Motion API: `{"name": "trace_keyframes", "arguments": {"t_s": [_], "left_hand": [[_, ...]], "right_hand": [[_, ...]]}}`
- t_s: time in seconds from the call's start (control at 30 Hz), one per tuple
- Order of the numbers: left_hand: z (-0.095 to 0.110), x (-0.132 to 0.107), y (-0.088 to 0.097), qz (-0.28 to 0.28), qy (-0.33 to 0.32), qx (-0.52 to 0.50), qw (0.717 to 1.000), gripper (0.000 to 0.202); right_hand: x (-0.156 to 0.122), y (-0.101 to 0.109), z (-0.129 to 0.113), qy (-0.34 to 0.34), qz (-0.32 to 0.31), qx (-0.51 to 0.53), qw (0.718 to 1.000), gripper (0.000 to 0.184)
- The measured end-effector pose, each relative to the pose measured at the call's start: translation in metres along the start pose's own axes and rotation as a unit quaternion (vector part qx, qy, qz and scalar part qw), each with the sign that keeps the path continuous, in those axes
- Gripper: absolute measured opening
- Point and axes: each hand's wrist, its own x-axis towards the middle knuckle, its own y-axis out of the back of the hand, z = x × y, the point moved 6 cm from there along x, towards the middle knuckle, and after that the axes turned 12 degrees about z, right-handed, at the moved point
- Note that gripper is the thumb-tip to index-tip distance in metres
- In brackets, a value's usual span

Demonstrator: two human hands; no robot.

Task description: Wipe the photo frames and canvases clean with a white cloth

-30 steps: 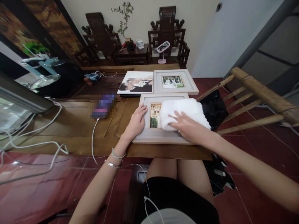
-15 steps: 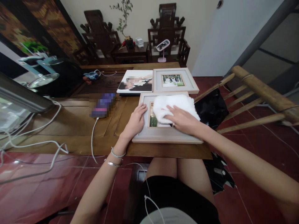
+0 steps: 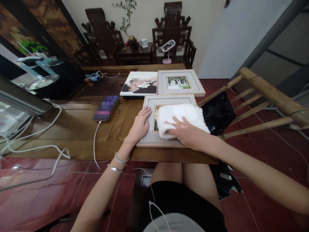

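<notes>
A light wooden picture frame (image 3: pixel 146 141) lies flat at the table's front edge, with a small photo (image 3: pixel 156 119) inside, mostly covered. My left hand (image 3: pixel 141 122) holds the frame by its left side, fingers resting over the rim. On the frame's right part lies a folded white towel (image 3: pixel 180 112), fluffy and thick. My right hand (image 3: pixel 190 132) presses it down, fingers partly spread on top and some tucked at its near edge. Behind lie a second picture frame (image 3: pixel 200 91) with a photo and a white-edged photo panel (image 3: pixel 142 75), side by side.
A phone (image 3: pixel 105 109) with a white cable lies to the left on the wooden table (image 3: pixel 79 138). Black cookware (image 3: pixel 65 77) and tangled cables stand farther left. A bamboo chair (image 3: pixel 272 91) with a black bag (image 3: pixel 218 112) is at the right. A pink mirror (image 3: pixel 168 48) stands beyond.
My right hand and the towel have moved toward me and slightly right over the frame, with the towel spread lower across it. My left hand stays on the left rim.
</notes>
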Motion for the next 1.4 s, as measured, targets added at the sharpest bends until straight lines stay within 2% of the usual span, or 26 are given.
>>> {"name": "trace_keyframes", "arguments": {"t_s": [0.17, 0.27, 0.33, 0.43, 0.53, 0.63, 0.73, 0.83, 0.9, 0.97, 1.07, 1.17, 1.23, 1.3, 1.4], "left_hand": [[0.000, 0.001, 0.001, 0.007, 0.002, -0.002, 1.000, 0.046], [0.000, 0.002, 0.001, 0.007, 0.001, -0.005, 1.000, 0.045], [0.000, 0.002, 0.001, 0.004, 0.000, -0.005, 1.000, 0.044], [-0.001, 0.002, 0.001, 0.005, 0.006, -0.005, 1.000, 0.043], [-0.001, 0.002, 0.001, 0.010, 0.015, -0.013, 1.000, 0.043], [0.000, 0.001, 0.002, 0.015, 0.012, -0.017, 1.000, 0.043], [0.001, 0.001, 0.003, 0.018, 0.011, -0.017, 1.000, 0.043], [0.000, 0.001, 0.003, 0.016, 0.014, -0.015, 1.000, 0.042], [-0.001, 0.001, 0.002, 0.015, 0.015, -0.014, 1.000, 0.041], [-0.002, 0.002, 0.001, 0.015, 0.013, -0.013, 1.000, 0.042], [-0.001, 0.002, 0.001, 0.009, 0.015, -0.012, 1.000, 0.041], [0.001, 0.002, 0.002, 0.005, 0.039, -0.020, 0.999, 0.039], [0.002, 0.001, 0.003, 0.004, 0.062, -0.039, 0.997, 0.041], [0.003, 0.000, 0.004, -0.003, 0.088, -0.063, 0.994, 0.046], [0.004, -0.001, 0.004, -0.011, 0.115, -0.093, 0.989, 0.053]], "right_hand": [[-0.019, 0.014, -0.047, 0.028, -0.057, 0.070, 0.996, 0.067], [-0.015, 0.008, -0.048, 0.032, -0.032, 0.071, 0.996, 0.066], [-0.009, 0.002, -0.035, 0.039, 0.001, 0.065, 0.997, 0.067], [0.001, 0.000, -0.003, 0.044, 0.020, 0.062, 0.997, 0.073], [0.019, 0.010, 0.035, 0.007, 0.058, 0.022, 0.998, 0.077], [0.042, 0.019, 0.060, -0.013, 0.120, -0.059, 0.991, 0.065], [0.059, 0.007, 0.065, -0.005, 0.122, -0.101, 0.987, 0.054], [0.061, -0.011, 0.055, -0.006, 0.075, -0.097, 0.992, 0.059], [0.052, -0.015, 0.040, -0.024, 0.034, -0.080, 0.996, 0.061], [0.037, -0.010, 0.021, -0.035, -0.008, -0.046, 0.998, 0.064], [0.013, 0.008, -0.015, -0.010, -0.049, 0.023, 0.998, 0.063], [0.000, 0.022, -0.046, 0.025, -0.060, 0.065, 0.996, 0.057], [0.002, 0.022, -0.057, 0.028, -0.056, 0.061, 0.996, 0.055], [0.011, 0.015, -0.059, 0.014, -0.041, 0.041, 0.998, 0.053], [0.032, 0.002, -0.048, -0.009, 0.006, -0.009, 1.000, 0.044]]}}
